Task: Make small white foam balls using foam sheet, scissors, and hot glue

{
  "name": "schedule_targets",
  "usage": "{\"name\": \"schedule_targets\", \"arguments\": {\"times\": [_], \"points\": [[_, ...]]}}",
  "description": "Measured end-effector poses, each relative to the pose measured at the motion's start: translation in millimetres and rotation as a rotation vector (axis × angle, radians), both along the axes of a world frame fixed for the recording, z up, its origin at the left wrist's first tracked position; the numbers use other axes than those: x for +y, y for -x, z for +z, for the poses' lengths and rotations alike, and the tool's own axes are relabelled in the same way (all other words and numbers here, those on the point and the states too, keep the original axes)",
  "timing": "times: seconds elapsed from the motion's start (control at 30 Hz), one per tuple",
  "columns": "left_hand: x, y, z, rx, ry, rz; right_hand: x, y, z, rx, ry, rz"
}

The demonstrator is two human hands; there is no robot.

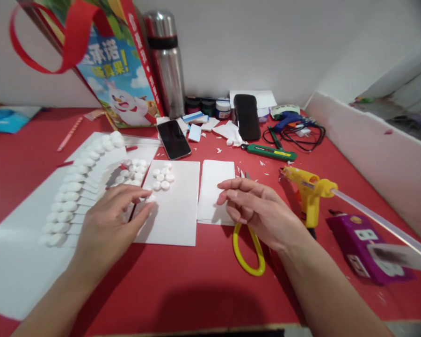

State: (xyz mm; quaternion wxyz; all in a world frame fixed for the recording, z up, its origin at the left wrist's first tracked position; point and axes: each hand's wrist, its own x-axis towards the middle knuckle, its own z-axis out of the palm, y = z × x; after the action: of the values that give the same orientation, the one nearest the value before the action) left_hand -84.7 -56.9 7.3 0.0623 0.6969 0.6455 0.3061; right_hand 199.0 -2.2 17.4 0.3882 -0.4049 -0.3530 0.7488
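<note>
left hand (114,215) pinches a white pellet (150,199) between thumb and fingertips; watching remotely through the head view, i see it at the left edge of the white card (177,215), though i cannot tell whether it touches the surface. what counts here is that a small cluster of matching pellets (160,177) sits on the card's far half, just beyond the pinched one and slightly to its right. the card's long axis runs away from me, and the left hand is the nearer of the two. right hand (263,208) hangs by the folded white paper (215,178) and the scissors (254,272), fingers loosely curled and parted, with nothing i can make out between them.

the pellets look matte, rounded and a little flattened, foam or clay, i cannot tell which. a fuller heap (139,168) lies just left of the card, partly hidden by the left hand, and further left a curving row of white discs (71,196) runs along a glossy sheet (21,271). the card is smooth and flat; the scissors have rounded yellow loops. the glue gun (311,201) is yellow plastic, a translucent stick (372,213) jutting from its back, on a plain red worktop (210,271).
</note>
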Motion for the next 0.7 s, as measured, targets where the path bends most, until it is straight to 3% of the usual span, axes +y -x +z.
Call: {"name": "schedule_targets", "arguments": {"times": [0.37,0.7], "points": [[-4.6,-41.5,3.3,-0.466,0.159,-0.18,-7.7,12.2,-4.3,-0.092,-0.162,0.187],[-0.1,-57.5,1.5,-0.502,0.156,-0.291,-17.0,21.8,-9.0,-0.288,-0.395,0.179]]}}
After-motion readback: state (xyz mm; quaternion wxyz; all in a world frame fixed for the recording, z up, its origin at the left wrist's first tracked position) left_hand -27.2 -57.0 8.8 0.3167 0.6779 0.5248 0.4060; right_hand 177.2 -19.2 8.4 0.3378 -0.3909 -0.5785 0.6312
